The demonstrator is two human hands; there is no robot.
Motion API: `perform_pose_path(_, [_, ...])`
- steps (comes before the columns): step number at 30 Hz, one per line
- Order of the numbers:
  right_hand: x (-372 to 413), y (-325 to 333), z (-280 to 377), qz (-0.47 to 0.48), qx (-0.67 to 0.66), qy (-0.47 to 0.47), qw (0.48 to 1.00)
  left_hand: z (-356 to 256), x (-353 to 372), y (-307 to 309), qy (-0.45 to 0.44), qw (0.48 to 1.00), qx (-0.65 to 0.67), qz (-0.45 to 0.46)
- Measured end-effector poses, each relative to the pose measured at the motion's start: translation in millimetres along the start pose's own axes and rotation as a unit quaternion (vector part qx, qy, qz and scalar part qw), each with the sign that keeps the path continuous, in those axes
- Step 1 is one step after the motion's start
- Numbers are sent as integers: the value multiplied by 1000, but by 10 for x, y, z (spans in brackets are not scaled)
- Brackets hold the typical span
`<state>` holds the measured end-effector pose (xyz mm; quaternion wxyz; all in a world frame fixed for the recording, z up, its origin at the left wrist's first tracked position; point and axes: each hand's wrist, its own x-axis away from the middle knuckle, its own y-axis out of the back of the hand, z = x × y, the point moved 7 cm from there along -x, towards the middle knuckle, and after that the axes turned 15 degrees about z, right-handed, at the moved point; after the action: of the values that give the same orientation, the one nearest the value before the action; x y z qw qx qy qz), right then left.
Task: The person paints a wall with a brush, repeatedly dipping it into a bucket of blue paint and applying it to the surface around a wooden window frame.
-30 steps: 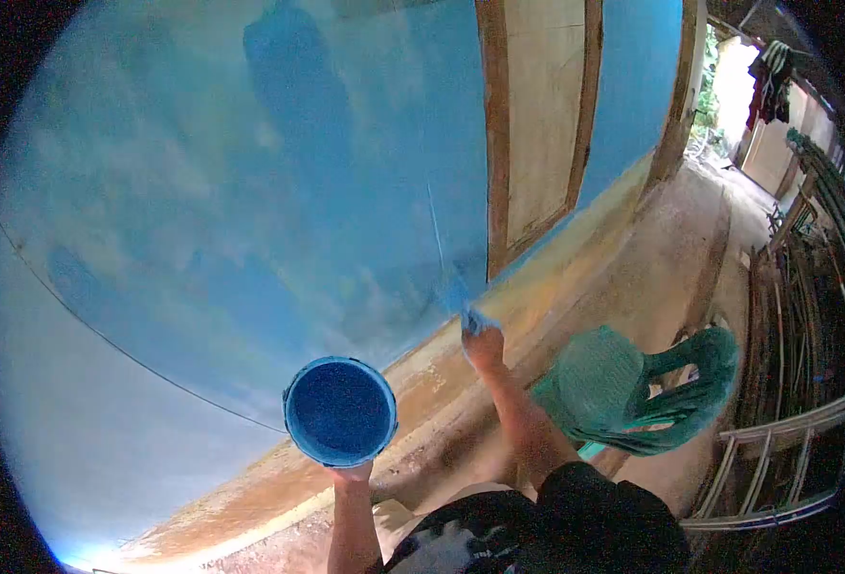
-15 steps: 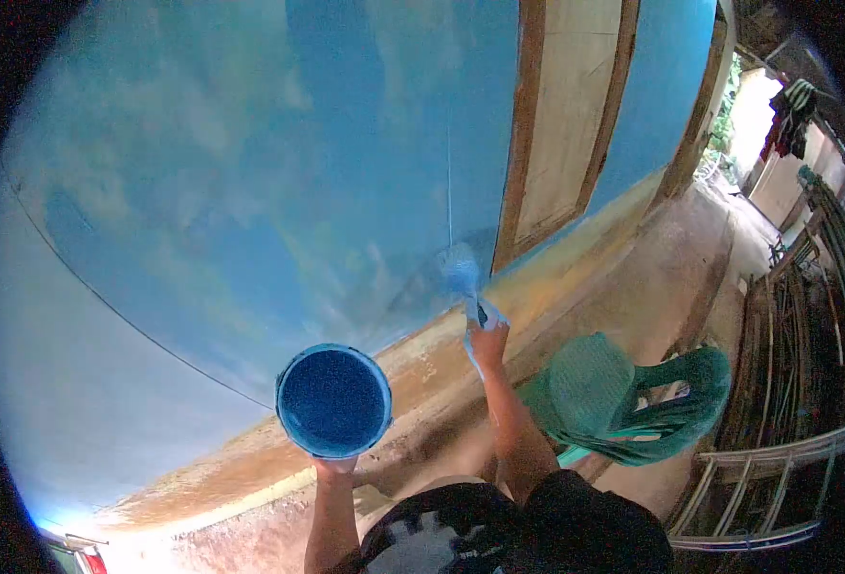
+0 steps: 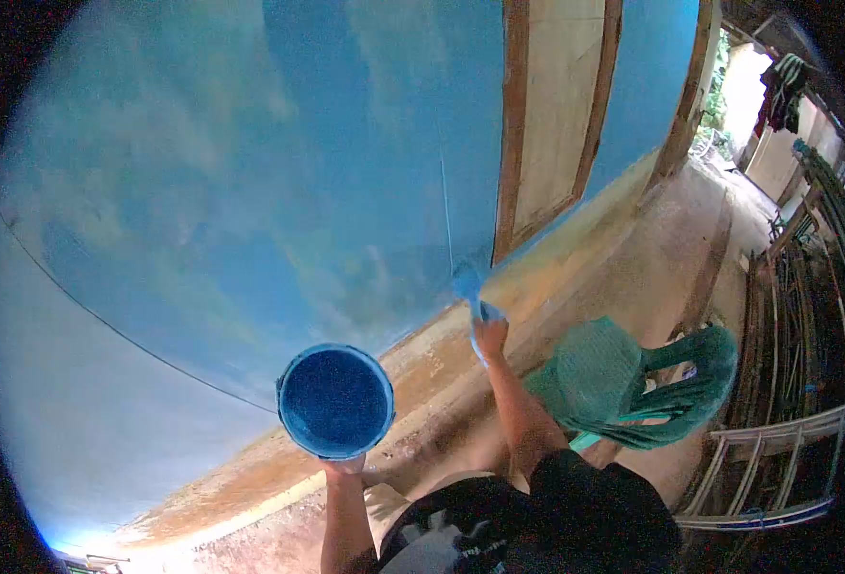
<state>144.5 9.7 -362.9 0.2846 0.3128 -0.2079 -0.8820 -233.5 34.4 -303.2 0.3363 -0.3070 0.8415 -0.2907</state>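
Note:
A round bucket of dark blue paint point(image 3: 335, 402) is held up in front of the wall, its open top facing me. My left hand point(image 3: 344, 466) supports it from below; most of the fingers are hidden under the bucket. My right hand point(image 3: 489, 337) is closed around the handle of a paintbrush point(image 3: 467, 283). The brush's blue-coated bristles are at the lower edge of the blue wall point(image 3: 375, 143), just left of a brown wooden strip. Blue paint marks the right hand.
A green plastic chair point(image 3: 595, 368) stands on the floor to the right. Beyond it, a pale ladder point(image 3: 777, 521) and several long poles point(image 3: 794, 354) lie along the side. A tan ledge point(image 3: 422, 359) runs along the wall's base. Dark cloth point(image 3: 783, 91) hangs near the bright doorway.
My right hand and the brush have moved slightly down along the wall. The bucket stays nearly in place in my left hand. The view has shifted a little.

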Motion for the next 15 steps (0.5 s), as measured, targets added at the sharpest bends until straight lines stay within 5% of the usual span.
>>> perform_pose_path(2, [47,192,87,-40,-59,85,994,13,1,54,0,1000,9,-5])
perform_pose_path(4, [117,108,-429,-10,-163,-130,978,34,13,128,1,1000,19,-15])
perform_pose_path(5, [113,45,-550,-7,-162,-128,978,48,22,170,3,999,25,-24])
perform_pose_path(7, [-4,-196,-738,58,98,-114,987,77,39,253,5,999,37,-37])
perform_pose_path(8, [-84,-309,-681,93,102,-65,988,92,48,291,7,998,43,-43])
perform_pose_path(12, [-386,-307,-107,108,-3,-65,992,144,81,423,16,996,56,-67])
perform_pose_path(15, [-488,389,1060,70,119,18,990,174,105,488,25,993,68,-88])
